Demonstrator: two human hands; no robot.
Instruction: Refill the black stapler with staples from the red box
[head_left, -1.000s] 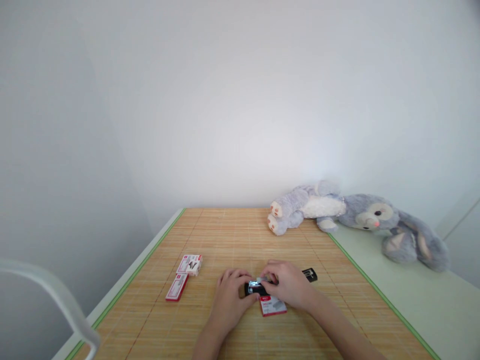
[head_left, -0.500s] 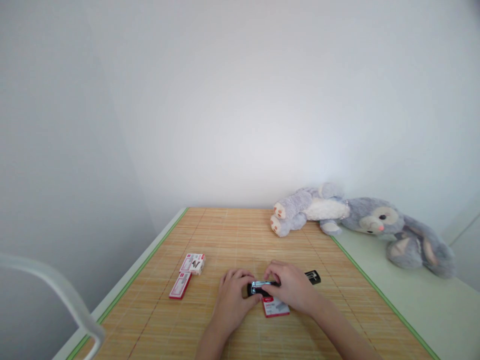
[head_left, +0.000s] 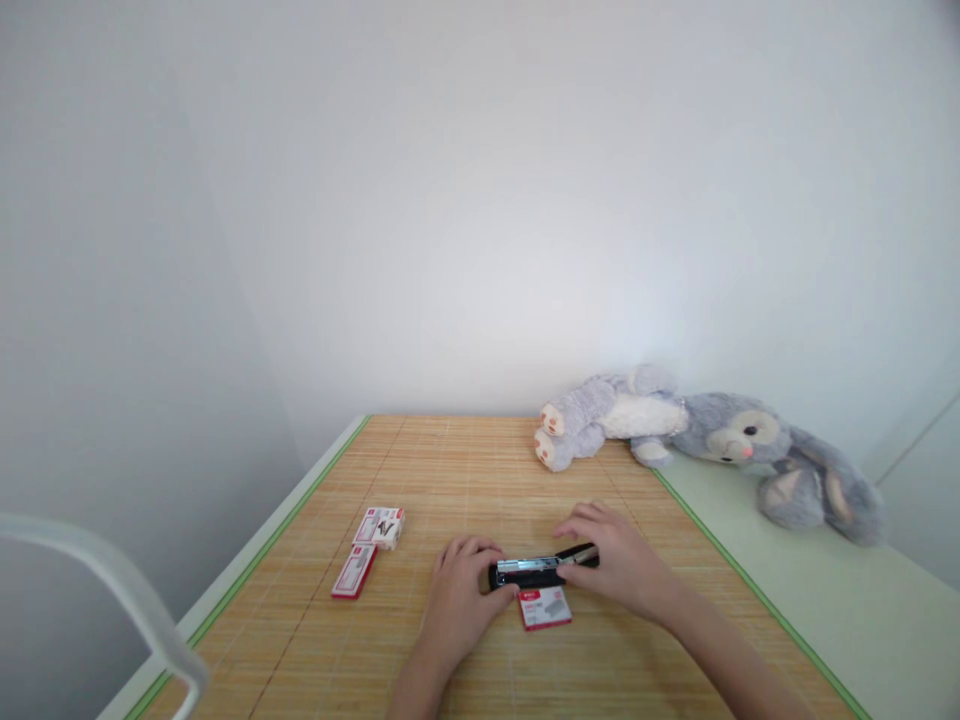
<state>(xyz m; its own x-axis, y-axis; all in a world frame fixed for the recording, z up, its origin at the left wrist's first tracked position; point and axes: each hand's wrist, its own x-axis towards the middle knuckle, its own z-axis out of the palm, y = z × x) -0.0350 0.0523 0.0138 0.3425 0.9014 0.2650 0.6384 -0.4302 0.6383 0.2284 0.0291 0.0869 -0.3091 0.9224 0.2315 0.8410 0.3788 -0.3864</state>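
Note:
A black stapler (head_left: 529,578) lies sideways on the bamboo mat, its top cover swung open to the right and the silvery metal magazine showing. My left hand (head_left: 463,590) is closed around the stapler's left end, thumb in front and fingers behind. On the right, my right hand (head_left: 611,560) grips the raised cover near the hinge side, its fingers hiding part of it. Just in front of the stapler lies a small red and white staple box (head_left: 546,608), close to its near edge and touched by neither hand.
To the left lie a white and red box (head_left: 379,527) with a stapler-like picture and another red and white box (head_left: 354,572). A grey plush rabbit (head_left: 645,415) lies along the wall at back right. A white curved bar (head_left: 112,570) stands at the left.
My right hand has moved right, from over the magazine to the cover, uncovering more of the magazine. My left hand keeps its hold. The whole view has shifted slightly.

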